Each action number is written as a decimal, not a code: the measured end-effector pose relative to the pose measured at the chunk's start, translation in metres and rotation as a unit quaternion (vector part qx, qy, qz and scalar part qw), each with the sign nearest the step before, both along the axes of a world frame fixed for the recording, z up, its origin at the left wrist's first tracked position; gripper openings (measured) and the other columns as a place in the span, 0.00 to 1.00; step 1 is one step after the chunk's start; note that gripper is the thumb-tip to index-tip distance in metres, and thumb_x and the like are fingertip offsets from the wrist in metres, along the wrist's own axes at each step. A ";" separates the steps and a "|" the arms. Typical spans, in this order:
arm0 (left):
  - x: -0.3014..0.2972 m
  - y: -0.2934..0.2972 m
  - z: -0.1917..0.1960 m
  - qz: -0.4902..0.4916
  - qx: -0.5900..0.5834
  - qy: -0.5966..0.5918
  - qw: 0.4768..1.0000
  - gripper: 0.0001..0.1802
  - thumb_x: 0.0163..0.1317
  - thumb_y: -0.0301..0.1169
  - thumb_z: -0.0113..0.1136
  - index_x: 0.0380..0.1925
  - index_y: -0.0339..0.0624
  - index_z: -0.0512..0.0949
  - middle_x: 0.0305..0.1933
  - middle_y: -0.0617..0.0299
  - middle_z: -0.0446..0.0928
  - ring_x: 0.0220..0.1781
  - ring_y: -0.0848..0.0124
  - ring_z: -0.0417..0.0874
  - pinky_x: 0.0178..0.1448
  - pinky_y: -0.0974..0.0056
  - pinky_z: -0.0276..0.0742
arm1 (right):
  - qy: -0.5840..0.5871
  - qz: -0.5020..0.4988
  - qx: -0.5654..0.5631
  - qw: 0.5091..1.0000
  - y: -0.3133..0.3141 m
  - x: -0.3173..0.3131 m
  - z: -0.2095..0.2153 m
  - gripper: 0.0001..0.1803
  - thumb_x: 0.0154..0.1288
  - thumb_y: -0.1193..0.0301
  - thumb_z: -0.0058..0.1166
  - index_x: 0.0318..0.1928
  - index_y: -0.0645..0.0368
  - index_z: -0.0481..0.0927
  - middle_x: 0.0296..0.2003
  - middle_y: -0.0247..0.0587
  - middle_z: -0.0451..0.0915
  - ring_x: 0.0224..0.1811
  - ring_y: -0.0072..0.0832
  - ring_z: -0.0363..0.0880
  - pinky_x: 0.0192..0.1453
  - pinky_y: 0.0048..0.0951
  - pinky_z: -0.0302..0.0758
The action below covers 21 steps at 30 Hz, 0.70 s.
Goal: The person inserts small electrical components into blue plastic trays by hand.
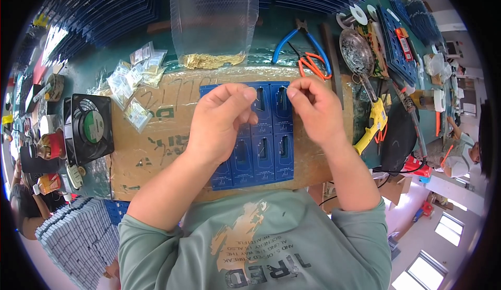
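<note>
At the far side of the blue circuit-board panel (262, 135) on cardboard (133, 159), left hand (222, 115) and right hand (319, 113) are pinching fingertips together, any contents unclear; bumping knuckles could be sliding the panel askew.

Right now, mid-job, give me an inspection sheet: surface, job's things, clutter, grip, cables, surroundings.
Surface: brown cardboard, marked in dark lettering, on a green table.
Job's things: blue board panel with slotted openings, partly beneath both hands; gold-coloured small parts in a clear bin.
Clutter: small clear bags, blue-handled pliers, fan, yellow-handled tool.
Grip: left hand and right hand, thumb near forefinger; anything held is too small to tell.
Cables: black cable on the right.
Surroundings: stacked blue panels at the far edge; a person at far right.
</note>
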<state>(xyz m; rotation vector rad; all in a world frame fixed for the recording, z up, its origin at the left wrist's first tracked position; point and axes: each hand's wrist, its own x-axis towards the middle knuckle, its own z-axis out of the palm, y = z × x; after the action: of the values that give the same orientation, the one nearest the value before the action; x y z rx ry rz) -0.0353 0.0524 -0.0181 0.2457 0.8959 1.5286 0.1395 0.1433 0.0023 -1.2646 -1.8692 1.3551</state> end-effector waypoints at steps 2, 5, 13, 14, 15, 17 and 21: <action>0.000 0.001 0.002 -0.001 0.001 0.013 1.000 0.05 0.63 0.29 0.65 0.33 0.39 0.79 0.28 0.68 0.75 0.27 0.78 0.72 0.39 0.65 0.76 | -0.039 0.034 0.025 0.998 0.014 0.005 -0.002 0.04 0.65 0.73 0.58 0.37 0.62 0.80 0.28 0.26 0.76 0.28 0.13 0.70 0.34 0.17 0.69; 0.000 0.001 0.004 0.003 -0.008 0.018 1.000 0.05 0.62 0.28 0.65 0.33 0.39 0.79 0.27 0.68 0.75 0.27 0.79 0.72 0.38 0.66 0.76 | -0.108 0.080 0.038 0.990 0.022 0.005 -0.003 0.05 0.63 0.73 0.60 0.34 0.62 0.81 0.27 0.27 0.77 0.28 0.13 0.70 0.34 0.18 0.69; -0.001 0.002 0.009 -0.009 -0.023 0.031 0.999 0.05 0.62 0.28 0.65 0.32 0.39 0.78 0.25 0.68 0.73 0.28 0.77 0.72 0.38 0.67 0.75 | -0.172 0.103 0.022 0.979 0.027 0.001 -0.002 0.05 0.60 0.73 0.61 0.33 0.63 0.82 0.26 0.29 0.77 0.27 0.15 0.70 0.33 0.20 0.69; -0.001 0.002 0.010 -0.014 -0.028 0.043 0.999 0.06 0.63 0.29 0.63 0.32 0.40 0.77 0.24 0.67 0.71 0.28 0.76 0.72 0.39 0.66 0.74 | -0.181 0.108 0.020 0.977 0.028 0.000 -0.001 0.05 0.60 0.73 0.61 0.33 0.63 0.82 0.26 0.29 0.77 0.27 0.15 0.71 0.33 0.21 0.69; -0.001 0.002 0.010 -0.014 -0.029 0.043 0.999 0.06 0.63 0.29 0.63 0.32 0.40 0.77 0.24 0.67 0.71 0.28 0.76 0.72 0.39 0.66 0.74 | -0.190 0.112 0.018 0.975 0.028 -0.001 0.001 0.06 0.60 0.72 0.61 0.33 0.63 0.82 0.26 0.30 0.78 0.27 0.16 0.71 0.33 0.21 0.70; -0.002 0.001 0.009 -0.018 -0.028 0.046 0.998 0.06 0.64 0.30 0.63 0.32 0.40 0.77 0.24 0.67 0.71 0.28 0.76 0.72 0.39 0.66 0.74 | -0.214 0.114 0.019 0.970 0.028 -0.007 0.010 0.06 0.59 0.72 0.61 0.32 0.62 0.81 0.26 0.30 0.77 0.27 0.16 0.71 0.33 0.21 0.69; -0.002 0.002 0.006 -0.019 -0.020 0.026 0.999 0.06 0.62 0.28 0.66 0.33 0.38 0.80 0.25 0.68 0.73 0.27 0.78 0.72 0.37 0.67 0.74 | -0.213 0.135 0.102 0.962 0.028 -0.011 0.007 0.07 0.59 0.71 0.63 0.31 0.61 0.81 0.24 0.32 0.75 0.27 0.16 0.71 0.32 0.23 0.69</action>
<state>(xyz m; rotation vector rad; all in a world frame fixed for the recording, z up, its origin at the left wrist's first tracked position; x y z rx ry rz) -0.0376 0.0541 -0.0119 0.2721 0.9570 1.4739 0.1285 0.1712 0.0097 -1.3035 -2.4830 1.0326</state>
